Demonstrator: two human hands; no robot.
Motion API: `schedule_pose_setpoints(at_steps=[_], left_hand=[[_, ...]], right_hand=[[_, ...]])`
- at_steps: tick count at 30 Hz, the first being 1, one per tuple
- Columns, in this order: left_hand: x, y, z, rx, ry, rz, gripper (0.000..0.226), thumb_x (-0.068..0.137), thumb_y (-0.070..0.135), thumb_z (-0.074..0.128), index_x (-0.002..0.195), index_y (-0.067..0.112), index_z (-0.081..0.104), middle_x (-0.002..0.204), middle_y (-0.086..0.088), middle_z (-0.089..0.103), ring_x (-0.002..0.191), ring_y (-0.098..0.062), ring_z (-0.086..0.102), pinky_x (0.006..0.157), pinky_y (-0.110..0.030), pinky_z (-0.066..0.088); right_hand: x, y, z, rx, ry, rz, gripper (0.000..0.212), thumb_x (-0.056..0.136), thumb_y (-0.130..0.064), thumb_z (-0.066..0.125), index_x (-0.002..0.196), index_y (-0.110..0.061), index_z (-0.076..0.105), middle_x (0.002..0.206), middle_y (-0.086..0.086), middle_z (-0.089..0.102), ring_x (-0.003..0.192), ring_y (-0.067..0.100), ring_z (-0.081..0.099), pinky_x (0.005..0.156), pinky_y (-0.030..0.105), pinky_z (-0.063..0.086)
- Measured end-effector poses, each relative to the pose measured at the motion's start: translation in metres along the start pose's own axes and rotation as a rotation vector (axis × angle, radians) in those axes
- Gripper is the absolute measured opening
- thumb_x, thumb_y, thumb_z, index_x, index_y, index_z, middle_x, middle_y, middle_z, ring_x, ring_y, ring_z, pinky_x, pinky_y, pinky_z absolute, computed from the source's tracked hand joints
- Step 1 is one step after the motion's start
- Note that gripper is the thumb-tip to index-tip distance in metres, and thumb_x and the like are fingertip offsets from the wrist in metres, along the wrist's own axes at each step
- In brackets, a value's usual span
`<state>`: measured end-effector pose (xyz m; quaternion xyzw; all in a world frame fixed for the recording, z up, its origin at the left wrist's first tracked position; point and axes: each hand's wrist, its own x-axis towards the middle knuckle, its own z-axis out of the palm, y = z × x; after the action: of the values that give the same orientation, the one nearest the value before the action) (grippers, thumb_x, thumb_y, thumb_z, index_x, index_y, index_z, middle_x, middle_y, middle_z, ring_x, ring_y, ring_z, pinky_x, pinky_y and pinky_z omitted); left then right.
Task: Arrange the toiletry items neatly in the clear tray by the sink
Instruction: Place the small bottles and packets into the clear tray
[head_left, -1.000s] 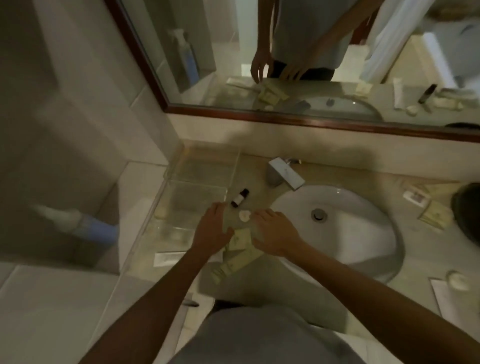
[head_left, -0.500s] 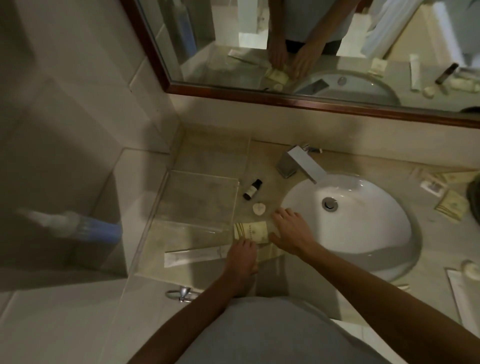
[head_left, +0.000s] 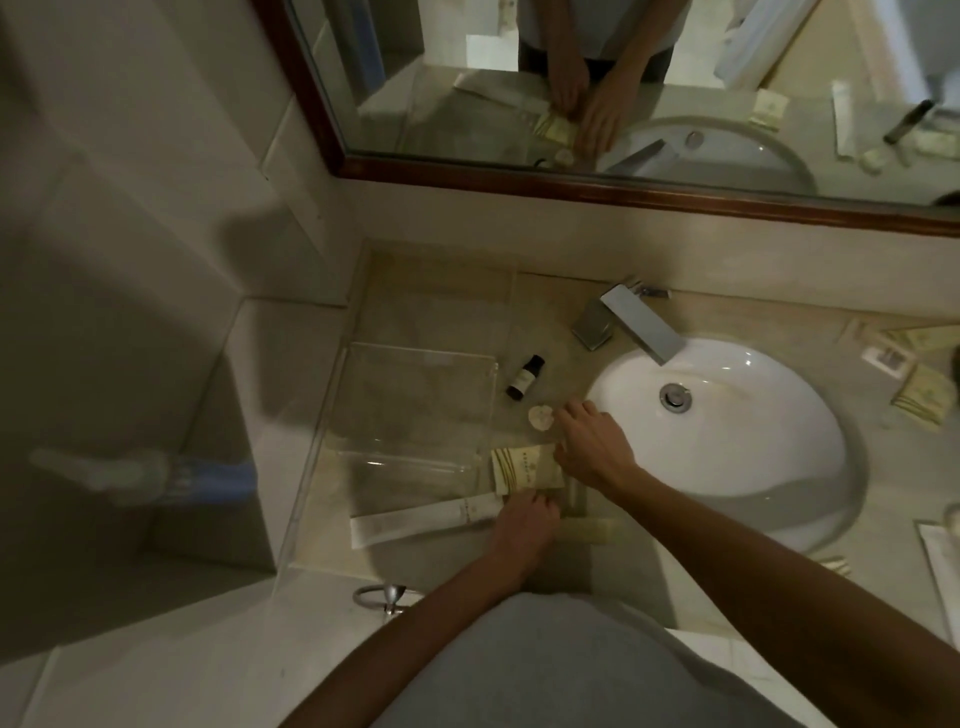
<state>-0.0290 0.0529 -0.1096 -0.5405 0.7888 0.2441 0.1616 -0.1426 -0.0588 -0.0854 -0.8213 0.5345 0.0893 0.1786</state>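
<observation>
The clear tray (head_left: 422, 359) stands on the counter left of the sink, with nothing visible inside it. Right of it lie a small dark bottle (head_left: 523, 376) and a small white soap (head_left: 540, 417). A pale yellow packet (head_left: 519, 467) lies at the tray's near right corner. A long white tube (head_left: 423, 522) lies in front of the tray. My right hand (head_left: 595, 447) rests flat with fingers apart, touching the packet's right edge. My left hand (head_left: 524, 525) has its fingers curled at the packet's lower edge and the tube's end; its grip is hidden. Another yellow sachet (head_left: 597, 531) lies partly under my arms.
A white sink (head_left: 753, 467) with a square chrome faucet (head_left: 631, 319) fills the middle. More yellow packets (head_left: 924, 397) and a small box (head_left: 888, 356) lie on the far right. A blue and white bottle (head_left: 156, 475) is at the left, a towel ring (head_left: 384, 597) below the counter edge.
My left hand pulled back from beside the tray to the packet's near edge. My right hand stayed by the packet. The view tilted down towards the counter.
</observation>
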Motion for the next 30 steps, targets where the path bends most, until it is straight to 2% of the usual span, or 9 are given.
schedule_pose_setpoints(at_steps=[2, 6, 9, 11, 13, 15, 20, 24, 30], left_hand=[[0.0, -0.003, -0.002, -0.017, 0.082, 0.025, 0.026, 0.092, 0.007, 0.051, 0.118, 0.003, 0.055, 0.117, -0.02, 0.062, 0.107, -0.034, 0.057, 0.091, -0.044, 0.044], [-0.013, -0.051, -0.023, -0.091, 0.394, 0.12, 0.032, 0.083, 0.023, 0.036, 0.105, 0.013, 0.056, 0.098, -0.008, 0.065, 0.088, -0.026, 0.06, 0.081, -0.04, 0.046], [-0.02, -0.116, -0.044, -0.043, 0.5, -0.015, 0.026, 0.074, 0.02, 0.045, 0.095, 0.013, 0.058, 0.088, -0.007, 0.063, 0.077, -0.027, 0.059, 0.074, -0.037, 0.046], [-0.019, -0.162, -0.052, -0.001, 0.507, -0.146, 0.019, 0.072, 0.015, 0.055, 0.089, 0.012, 0.062, 0.083, -0.01, 0.064, 0.075, -0.031, 0.061, 0.074, -0.039, 0.046], [-0.019, -0.198, -0.052, 0.025, 0.494, -0.222, 0.022, 0.074, 0.022, 0.049, 0.089, 0.012, 0.062, 0.082, -0.009, 0.064, 0.076, -0.03, 0.061, 0.073, -0.039, 0.044], [-0.021, -0.222, -0.047, 0.025, 0.454, -0.244, 0.03, 0.072, 0.026, 0.041, 0.089, 0.013, 0.063, 0.084, -0.008, 0.064, 0.077, -0.029, 0.062, 0.072, -0.039, 0.045], [-0.027, -0.244, -0.043, -0.01, 0.362, -0.234, 0.032, 0.068, 0.014, 0.059, 0.1, 0.016, 0.065, 0.095, -0.01, 0.063, 0.085, -0.032, 0.061, 0.073, -0.04, 0.048], [-0.034, -0.258, -0.045, -0.053, 0.288, -0.22, 0.032, 0.066, 0.002, 0.066, 0.096, 0.013, 0.066, 0.096, -0.014, 0.061, 0.089, -0.036, 0.06, 0.072, -0.042, 0.049], [-0.044, -0.274, -0.04, -0.072, 0.288, -0.175, 0.028, 0.072, 0.004, 0.063, 0.098, 0.013, 0.067, 0.096, -0.012, 0.061, 0.086, -0.033, 0.059, 0.069, -0.04, 0.052]], right_hand=[[0.002, 0.0, 0.002, -0.003, 0.002, -0.004, 0.046, 0.086, -0.026, 0.064, 0.13, -0.018, 0.052, 0.127, 0.005, 0.053, 0.11, 0.021, 0.05, 0.089, 0.034, 0.047], [0.011, 0.001, 0.003, 0.011, 0.016, -0.027, 0.043, 0.09, -0.026, 0.062, 0.132, -0.019, 0.052, 0.13, 0.005, 0.053, 0.11, 0.021, 0.052, 0.089, 0.035, 0.049], [0.019, -0.001, 0.004, 0.05, -0.009, -0.037, 0.048, 0.09, -0.038, 0.063, 0.133, -0.022, 0.05, 0.132, 0.004, 0.052, 0.109, 0.021, 0.053, 0.087, 0.034, 0.051], [0.021, -0.005, 0.008, 0.079, -0.026, -0.039, 0.05, 0.087, -0.041, 0.067, 0.131, -0.024, 0.051, 0.13, 0.002, 0.053, 0.108, 0.02, 0.054, 0.085, 0.032, 0.052], [0.02, -0.008, 0.011, 0.074, -0.03, -0.023, 0.048, 0.084, -0.04, 0.07, 0.126, -0.023, 0.053, 0.126, 0.002, 0.056, 0.105, 0.019, 0.056, 0.086, 0.032, 0.052], [0.015, -0.009, 0.013, 0.084, 0.001, 0.007, 0.047, 0.08, -0.04, 0.073, 0.121, -0.023, 0.055, 0.122, 0.001, 0.058, 0.102, 0.018, 0.057, 0.086, 0.032, 0.052], [0.014, -0.043, 0.016, 0.224, 0.195, -0.04, 0.048, 0.079, -0.051, 0.07, 0.119, -0.027, 0.057, 0.116, -0.005, 0.06, 0.099, 0.012, 0.052, 0.084, 0.03, 0.049], [0.038, -0.097, 0.014, 0.127, 0.113, -0.155, 0.047, 0.083, -0.049, 0.066, 0.122, -0.024, 0.06, 0.125, 0.0, 0.056, 0.111, 0.018, 0.047, 0.093, 0.034, 0.042], [0.056, -0.118, 0.019, -0.147, -0.013, -0.085, 0.046, 0.08, -0.04, 0.071, 0.12, -0.019, 0.064, 0.13, 0.006, 0.051, 0.121, 0.025, 0.038, 0.107, 0.046, 0.031]])
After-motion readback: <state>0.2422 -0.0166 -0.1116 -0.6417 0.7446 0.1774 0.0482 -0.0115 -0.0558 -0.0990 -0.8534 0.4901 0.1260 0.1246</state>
